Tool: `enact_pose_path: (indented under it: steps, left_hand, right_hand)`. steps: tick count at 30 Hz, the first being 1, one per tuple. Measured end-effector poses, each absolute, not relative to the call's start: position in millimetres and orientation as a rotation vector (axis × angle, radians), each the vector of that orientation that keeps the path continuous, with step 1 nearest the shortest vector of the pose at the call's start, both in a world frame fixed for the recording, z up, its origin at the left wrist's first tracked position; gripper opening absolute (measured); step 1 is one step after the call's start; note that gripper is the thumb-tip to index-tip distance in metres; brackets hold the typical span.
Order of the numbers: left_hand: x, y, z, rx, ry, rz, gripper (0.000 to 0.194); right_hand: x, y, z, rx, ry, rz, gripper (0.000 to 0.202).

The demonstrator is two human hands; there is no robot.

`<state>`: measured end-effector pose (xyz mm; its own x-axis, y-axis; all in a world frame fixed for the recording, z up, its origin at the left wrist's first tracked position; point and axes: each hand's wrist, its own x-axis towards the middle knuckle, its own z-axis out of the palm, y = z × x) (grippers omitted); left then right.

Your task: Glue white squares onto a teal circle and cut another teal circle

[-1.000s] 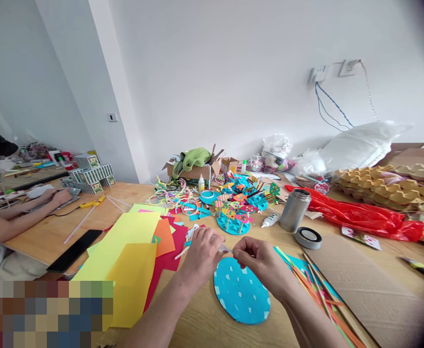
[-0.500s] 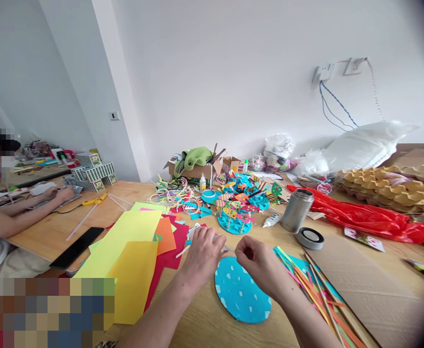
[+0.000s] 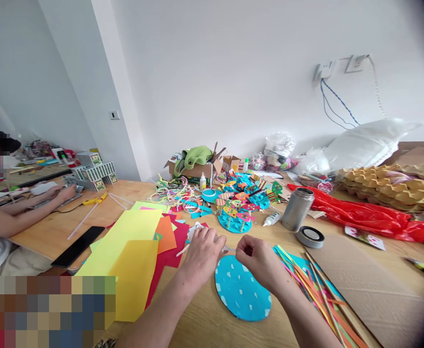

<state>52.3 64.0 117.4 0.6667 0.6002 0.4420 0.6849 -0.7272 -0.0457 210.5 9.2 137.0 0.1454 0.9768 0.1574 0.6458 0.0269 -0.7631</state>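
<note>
A blue disc [image 3: 244, 290] with scattered pale patches lies flat on the table just below my hands. My left hand [image 3: 206, 251] is closed in a grip above its far left edge; a small pale, see-through bit shows by the fingertips, too little to name. My right hand [image 3: 253, 256] is curled in a pinch above the disc's far right side, and whatever its fingers hold is hidden. A short gap separates the two hands. Beyond them stands a blue round base [image 3: 234, 224] bearing colourful paper fish [image 3: 230, 211]. A small white glue bottle [image 3: 272, 219] lies to its right.
Yellow paper sheets [image 3: 134, 275] and a black phone [image 3: 77, 246] lie left. Right are a metal flask [image 3: 298, 210], its lid [image 3: 310, 237], paper strips [image 3: 313, 290], cardboard [image 3: 364, 285] and egg trays [image 3: 382, 186]. A co-worker's hand [image 3: 65, 194] is at far left.
My hands stay almost in place, both still closed above the disc. The view has shifted very slightly. At far left, the co-worker's hands have moved a little.
</note>
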Motion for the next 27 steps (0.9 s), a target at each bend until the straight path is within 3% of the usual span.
enact_pose_path:
  steps: [3,9,12,18,27]
  left_hand:
    - [52,63,119,-2.681,-1.083,-0.588,0.013]
    - [53,64,116,-2.657,-1.139,-0.627,0.014]
    - [52,66,115,-2.676,-1.163,-0.645,0.012]
    - [42,75,121,-2.773,-1.266,-0.784,0.017]
    - [38,79,121,-2.991,-1.034,-1.143,0.024]
  right_hand:
    - [209,10,132,-1.698,-1.636,0.436,0.011]
    - [206,11,122,-1.482,-1.899,-0.183,0.015]
    - [206,9,122,-1.386,-1.938,-0.261,0.015]
    - [207,5,127,-1.283,-1.870,0.032,0.014]
    - [209,3,143,-1.297,-1.604,0.679,0.023]
